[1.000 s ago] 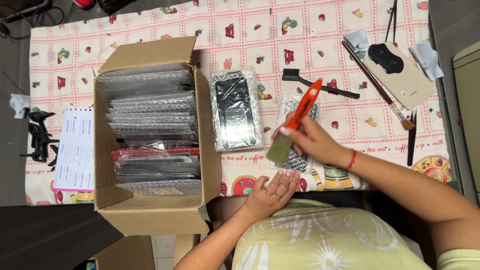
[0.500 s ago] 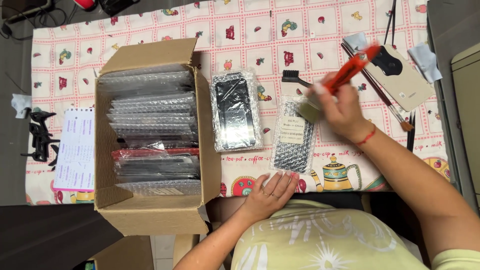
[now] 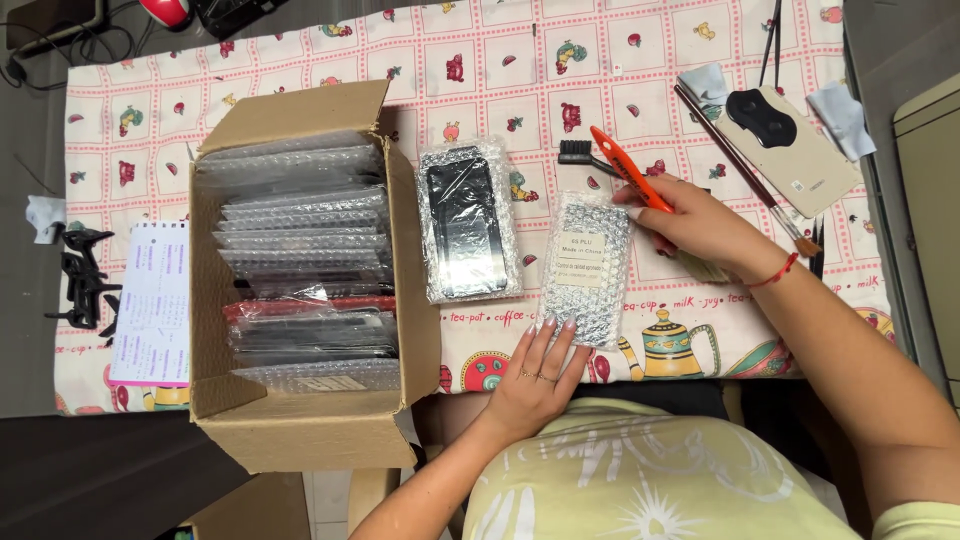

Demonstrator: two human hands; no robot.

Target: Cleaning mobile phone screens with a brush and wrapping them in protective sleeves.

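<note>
Head view, looking down on a table spread with a glossy patterned cloth [image 3: 600,60], white with pink gridlines and small fruit and teapot prints. The landmark is the brown corrugated cardboard box [image 3: 300,440], flaps open, at the table's near edge. It is packed with flat parcels in clear bubble wrap [image 3: 300,215], stacked on edge; one near the front shows a red rim, and their contents are too blurred by the wrap to make out.

Just right of the box lies a dark rectangular slab in bubble wrap [image 3: 466,220]. Further right of the box sits a smaller bubble-wrapped packet [image 3: 586,268] with a pale paper label; what is inside cannot be seen. The left hand [image 3: 535,375] rests flat and open, fingertips touching that packet's near edge, gripping nothing. The right hand [image 3: 700,225], beyond the packet, is closed around an orange-handled tool [image 3: 628,170]; its working end is hidden under the fingers. A small black brush [image 3: 576,153] lies just beside the orange handle.

Far right of the box are a beige slab with a black oval piece [image 3: 800,150], a long thin paintbrush [image 3: 745,165] and crumpled pale wipes [image 3: 842,115]. Left of the box lie a printed paper sheet [image 3: 150,300] and black plastic clips [image 3: 80,280]. The forearms and a yellow-green shirt [image 3: 650,480] hide the table's near edge.
</note>
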